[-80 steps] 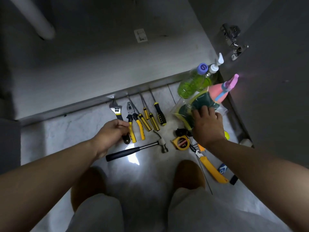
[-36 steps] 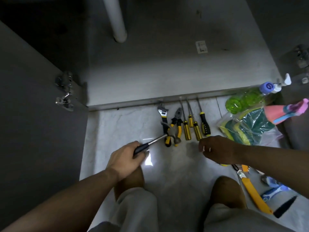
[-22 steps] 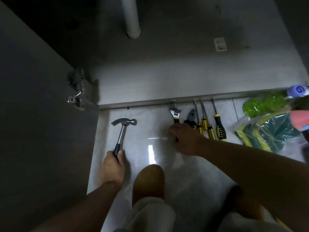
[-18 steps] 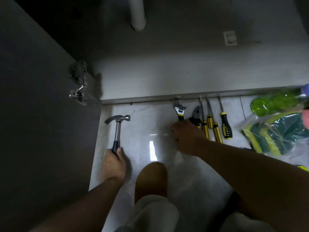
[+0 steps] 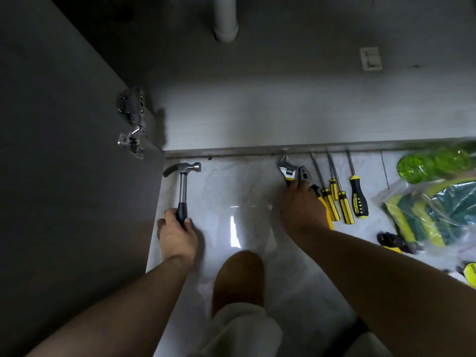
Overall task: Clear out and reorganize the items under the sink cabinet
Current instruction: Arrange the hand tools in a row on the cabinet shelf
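A steel claw hammer (image 5: 183,182) lies on the pale floor by the open cabinet door, head toward the cabinet. My left hand (image 5: 177,234) grips its black handle. My right hand (image 5: 302,207) covers the handles of an adjustable wrench (image 5: 287,171) and yellow-handled pliers (image 5: 306,174); its fingers curl over them, and whether it grips one I cannot tell. To their right lie three screwdrivers (image 5: 343,199) in a row, tips toward the cabinet sill.
The cabinet floor (image 5: 283,114) holds a white drain pipe (image 5: 225,19). The grey door (image 5: 64,176) stands open at left with its hinge (image 5: 132,119). A green bottle (image 5: 435,163), bagged sponges (image 5: 438,215) and small items lie at right. My knee (image 5: 238,276) is below.
My left hand carried the hammer from the tool row to the left by the door and laid it down. My right hand left the sponge bag and reached over to the wrench and pliers.
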A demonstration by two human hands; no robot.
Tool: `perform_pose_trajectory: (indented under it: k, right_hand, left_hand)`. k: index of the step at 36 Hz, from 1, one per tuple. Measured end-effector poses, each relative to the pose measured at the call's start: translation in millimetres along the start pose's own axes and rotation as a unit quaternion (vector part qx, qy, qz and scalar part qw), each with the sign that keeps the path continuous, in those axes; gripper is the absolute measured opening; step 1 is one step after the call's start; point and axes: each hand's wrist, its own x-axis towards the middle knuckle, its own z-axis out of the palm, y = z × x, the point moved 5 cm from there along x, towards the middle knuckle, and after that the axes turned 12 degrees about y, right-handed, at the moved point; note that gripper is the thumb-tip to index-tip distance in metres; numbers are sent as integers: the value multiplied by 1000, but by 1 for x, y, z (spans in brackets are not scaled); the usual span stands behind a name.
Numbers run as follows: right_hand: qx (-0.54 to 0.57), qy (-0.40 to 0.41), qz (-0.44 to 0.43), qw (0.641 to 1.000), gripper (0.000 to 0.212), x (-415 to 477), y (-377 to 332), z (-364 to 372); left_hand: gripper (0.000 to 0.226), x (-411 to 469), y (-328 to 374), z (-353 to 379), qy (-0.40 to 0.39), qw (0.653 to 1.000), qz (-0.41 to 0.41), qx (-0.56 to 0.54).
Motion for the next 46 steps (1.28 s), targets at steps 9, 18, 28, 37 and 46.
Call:
perform_pose_trajectory:
  k: [9,18,28,37,46]
  right_hand:
    - [-23,-72,46,996,20,0,11,10]
    - [297,-190,173,920,31,-16,-14,28]
    - [461,-299,152,822,21,-34,-55,24]
    - [389,-252,95,881,16,-51,-33,29]
    - [298,-222,-30,928,20,-62,-41,37]
  left_hand:
    - [30,1,8,1,15,997,-16,70]
    - [16,-35,65,19,-117,983,77,-120]
    - [28,-60,67,38,-326,860,-216,-326]
    - [22,-36,32,30,-170,928,-217,-250]
    - [14,-15,32,0,34,994,95,29]
